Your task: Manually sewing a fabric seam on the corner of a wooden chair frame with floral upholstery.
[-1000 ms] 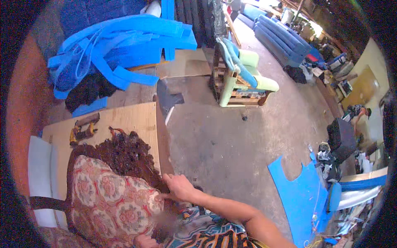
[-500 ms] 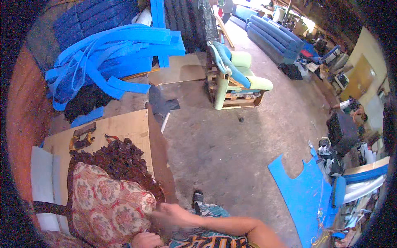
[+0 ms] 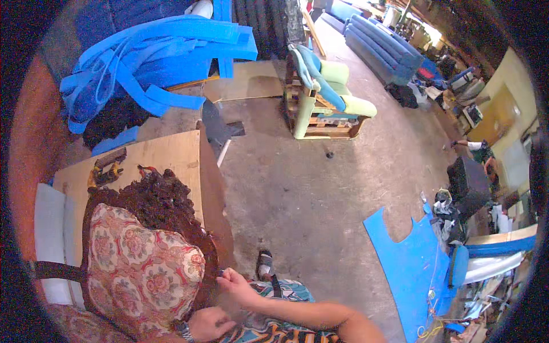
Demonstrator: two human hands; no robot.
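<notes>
A flower-patterned upholstered piece (image 3: 143, 260) in red and cream lies at the lower left, with dark brown edging along its sides. Just right of its lower corner is my right hand (image 3: 237, 290), fingers closed in a pinch; a tiny dark thing seems to stick out at the fingertips, too small to name. My left hand (image 3: 209, 323) rests low by the patterned piece's near edge, in front of my patterned clothing. Its fingers are loosely stretched out, with nothing seen in them. Bunched dark brown material (image 3: 163, 200) lies beyond the patterned fabric.
A wooden board (image 3: 171, 154) bears a yellow-and-black tool (image 3: 107, 171). Blue foam strips (image 3: 154, 57) are heaped at the far left. A part-stripped green armchair (image 3: 331, 103) stands ahead. A blue sheet (image 3: 406, 263) lies right. A person (image 3: 486, 160) bends at far right.
My left hand has shifted right from the patterned piece's edge, its fingers now more extended. My right hand stays closed and is less blurred. The whole view has shifted slightly.
</notes>
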